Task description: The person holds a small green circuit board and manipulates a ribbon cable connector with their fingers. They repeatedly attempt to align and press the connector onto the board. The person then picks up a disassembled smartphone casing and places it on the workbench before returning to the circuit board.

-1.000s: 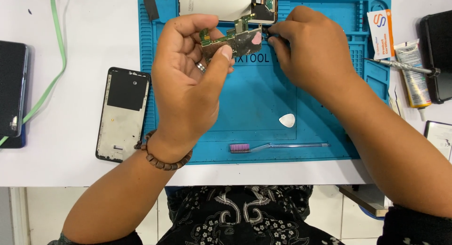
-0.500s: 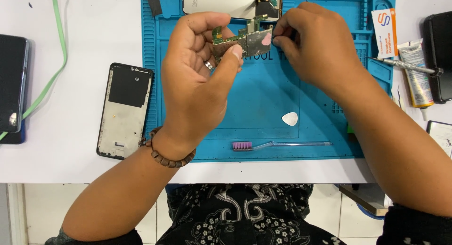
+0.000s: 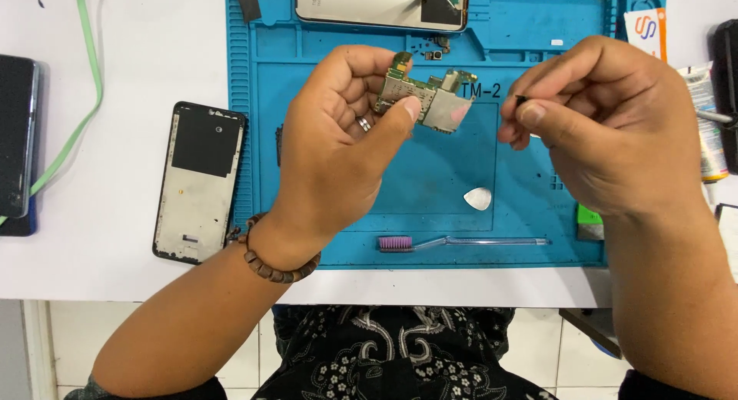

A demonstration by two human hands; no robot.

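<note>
Left hand [image 3: 338, 131]: clamps circuit board [image 3: 425, 100] by its edge, raised over blue mat [image 3: 430, 177] for access.
Right hand [image 3: 607, 127]: right of board, apart; fingertips pinch small dark part [image 3: 521, 99].

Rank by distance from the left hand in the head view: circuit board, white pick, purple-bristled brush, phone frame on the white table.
1. circuit board: held in the left hand, at its fingertips.
2. phone frame: on the table left of the blue mat, close beside the wrist.
3. white pick and purple-bristled brush: on the mat, right of and below the hand; too close to call.
</note>
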